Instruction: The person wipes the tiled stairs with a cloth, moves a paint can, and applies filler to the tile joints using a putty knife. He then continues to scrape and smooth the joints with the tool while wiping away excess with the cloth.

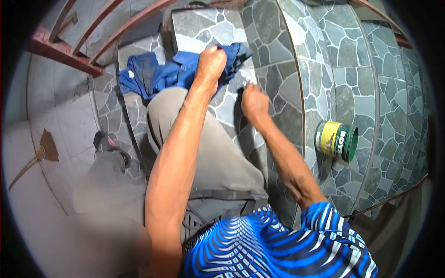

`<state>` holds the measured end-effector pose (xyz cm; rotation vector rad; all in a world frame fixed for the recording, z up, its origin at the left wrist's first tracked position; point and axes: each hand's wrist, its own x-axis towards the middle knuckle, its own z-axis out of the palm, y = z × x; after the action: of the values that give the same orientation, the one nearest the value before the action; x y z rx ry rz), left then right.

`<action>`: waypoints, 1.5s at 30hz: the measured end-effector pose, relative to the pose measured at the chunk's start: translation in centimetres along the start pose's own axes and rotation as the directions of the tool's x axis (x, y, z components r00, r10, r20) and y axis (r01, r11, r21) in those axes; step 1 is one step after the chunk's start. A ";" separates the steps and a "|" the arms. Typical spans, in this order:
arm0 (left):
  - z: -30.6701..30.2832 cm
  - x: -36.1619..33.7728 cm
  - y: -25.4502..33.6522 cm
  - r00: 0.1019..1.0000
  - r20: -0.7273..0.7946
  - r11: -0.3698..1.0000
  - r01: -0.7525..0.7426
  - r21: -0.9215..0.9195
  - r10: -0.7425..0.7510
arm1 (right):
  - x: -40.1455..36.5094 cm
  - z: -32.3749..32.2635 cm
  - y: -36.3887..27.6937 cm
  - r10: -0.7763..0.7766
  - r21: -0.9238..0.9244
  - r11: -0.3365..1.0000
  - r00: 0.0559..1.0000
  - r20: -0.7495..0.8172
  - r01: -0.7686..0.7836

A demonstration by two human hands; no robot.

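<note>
Over stone-patterned step, left hand: fingers clenched on blue cloth; right hand: fingers curled, can't tell how tightly.

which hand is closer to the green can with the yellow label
Right. The right hand is on the side toward the green can, though not touching it; the left hand is farther away, gripping the blue cloth.

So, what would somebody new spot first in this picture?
Probably the bright blue cloth, bunched at the left hand near the top. Next might be the green-and-yellow bucket on the stone-patterned steps at the right, then the swirly blue shirt at the bottom.
</note>
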<state>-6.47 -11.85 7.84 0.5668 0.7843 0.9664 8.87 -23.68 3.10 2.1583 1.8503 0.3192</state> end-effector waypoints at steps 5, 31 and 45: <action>-0.5 0.7 -0.9 1.000 -0.012 1.000 -0.009 0.028 0.010 | 2.1 1.2 0.1 0.035 0.035 0.999 0.999 -0.018 -0.035; 2.1 -0.6 1.9 0.989 -0.149 0.994 -0.009 -0.105 -0.007 | 2.2 0.8 -0.5 0.013 0.053 0.999 0.986 -0.168 -0.005; -2.0 2.7 -2.9 0.999 -0.017 0.999 0.034 0.035 -0.034 | 1.3 0.6 0.1 0.058 0.096 0.994 0.998 -0.013 -0.057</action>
<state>-5.70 -10.66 3.59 0.5750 0.8248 0.9284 9.37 -22.47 2.53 2.2822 1.8503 0.2646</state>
